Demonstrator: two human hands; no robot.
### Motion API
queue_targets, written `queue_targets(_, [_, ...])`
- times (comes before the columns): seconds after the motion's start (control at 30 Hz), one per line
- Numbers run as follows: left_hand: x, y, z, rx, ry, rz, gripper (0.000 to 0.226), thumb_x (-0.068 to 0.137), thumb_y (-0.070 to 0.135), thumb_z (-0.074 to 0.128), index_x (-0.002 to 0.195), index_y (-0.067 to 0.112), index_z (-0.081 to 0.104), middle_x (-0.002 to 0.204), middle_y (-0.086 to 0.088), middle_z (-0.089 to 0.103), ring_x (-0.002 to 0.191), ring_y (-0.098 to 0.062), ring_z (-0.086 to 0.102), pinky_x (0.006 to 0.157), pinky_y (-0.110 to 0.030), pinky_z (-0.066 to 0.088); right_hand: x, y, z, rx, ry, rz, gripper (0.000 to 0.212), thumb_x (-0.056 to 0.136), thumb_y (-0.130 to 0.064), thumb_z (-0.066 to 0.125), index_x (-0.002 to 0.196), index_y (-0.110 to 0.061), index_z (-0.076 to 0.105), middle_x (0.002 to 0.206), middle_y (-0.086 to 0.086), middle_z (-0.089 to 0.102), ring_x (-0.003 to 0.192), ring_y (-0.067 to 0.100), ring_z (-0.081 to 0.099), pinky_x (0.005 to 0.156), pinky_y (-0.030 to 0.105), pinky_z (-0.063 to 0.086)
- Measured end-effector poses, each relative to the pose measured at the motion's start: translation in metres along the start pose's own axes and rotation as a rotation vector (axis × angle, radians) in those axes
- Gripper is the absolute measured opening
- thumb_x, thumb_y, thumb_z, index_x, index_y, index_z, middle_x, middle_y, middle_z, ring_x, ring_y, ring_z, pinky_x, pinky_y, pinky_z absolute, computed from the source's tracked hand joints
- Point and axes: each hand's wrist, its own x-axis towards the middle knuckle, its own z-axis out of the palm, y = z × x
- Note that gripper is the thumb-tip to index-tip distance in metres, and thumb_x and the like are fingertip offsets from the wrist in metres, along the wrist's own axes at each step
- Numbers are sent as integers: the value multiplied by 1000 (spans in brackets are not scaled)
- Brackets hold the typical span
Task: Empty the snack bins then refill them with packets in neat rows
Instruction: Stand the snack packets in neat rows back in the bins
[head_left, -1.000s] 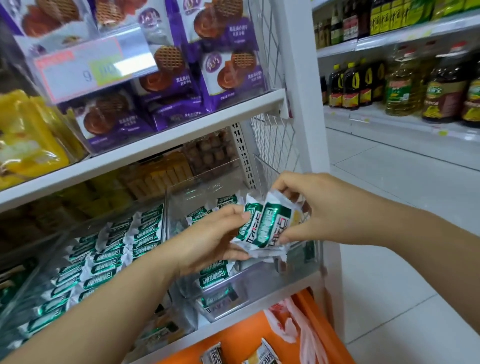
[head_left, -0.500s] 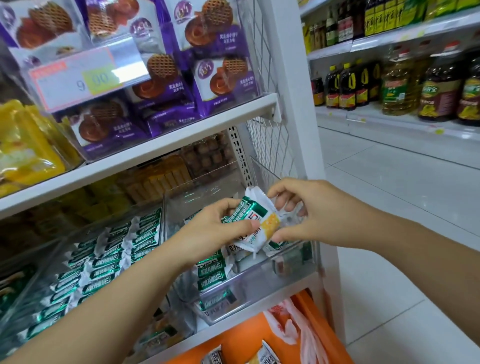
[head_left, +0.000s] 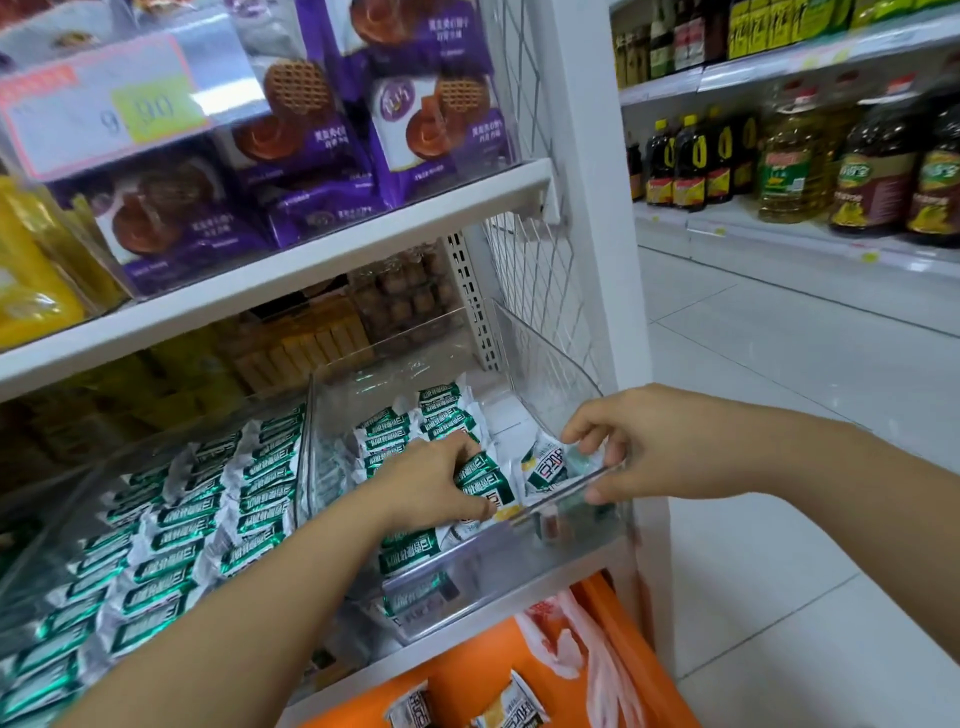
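Note:
Two clear plastic bins stand side by side on a white shelf. The left bin (head_left: 156, 452) holds neat rows of green-and-white snack packets (head_left: 171, 525). Inside the right bin (head_left: 566, 374), a partial row of the same packets (head_left: 415, 421) lies along its left side. My left hand (head_left: 436, 483) is down in the right bin, its fingers curled round several green packets (head_left: 483, 480). My right hand (head_left: 649, 441) is at the bin's front right corner, pinching its rim, with a loose packet (head_left: 545, 462) just under the fingers.
An orange basket (head_left: 623, 649) below the shelf holds loose packets (head_left: 514, 706) and a plastic bag (head_left: 571, 649). Purple biscuit packs (head_left: 415, 119) and a price tag (head_left: 98, 109) fill the shelf above. Oil bottles (head_left: 789, 156) line shelves across the tiled aisle.
Both hands have dropped from holding a bunch of packets above the right bin. My left hand carried packets down into the bin; my right hand let go and moved to the front rim.

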Motion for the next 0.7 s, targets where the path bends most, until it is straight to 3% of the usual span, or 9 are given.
queue_targets(0.07, [0,3,-3,163,-9,-17,50,77,54,68,112,25,46,104,2,47,101,-20,43,86,-35,43,0,0,0,3,0,6,48,79,-42,72,122,-33,53,110,-16,56,92,1,57,79,15,45])
queue_targets(0.2, [0,9,-5,299,-28,-4,67,78,56,64,132,22,44,128,-2,49,117,-23,43,98,-38,40,-1,0,1,10,-14,15,45,80,-40,72,121,-34,53,108,-17,55,93,-1,56,72,7,41])
queue_targets(0.43, [1,13,5,482,22,33,74,81,62,58,142,26,38,139,-3,45,127,-26,42,108,-45,30,-3,-8,3,-26,-82,31,49,81,-38,71,126,-32,52,105,-18,52,106,4,55,93,21,45])
queue_targets(0.57, [-8,9,-12,201,12,18,78,77,61,65,144,34,34,142,-3,42,128,-23,43,108,-44,35,-6,-6,2,8,-82,34,49,81,-37,72,125,-32,53,102,-20,52,105,2,55,92,18,44])
queue_targets(0.63, [-14,11,-25,-37,47,78,63,78,53,69,134,35,47,124,2,52,102,-11,55,92,-31,45,-7,-4,-2,17,-76,30,46,81,-35,72,123,-32,53,101,-21,54,101,1,55,86,14,43])
queue_targets(0.7, [-17,21,-33,-232,-44,148,46,82,44,70,125,35,55,109,8,54,78,-4,57,79,-24,49,-6,-2,-5,30,-66,30,44,81,-34,72,121,-32,54,103,-20,59,94,-2,56,77,7,41])
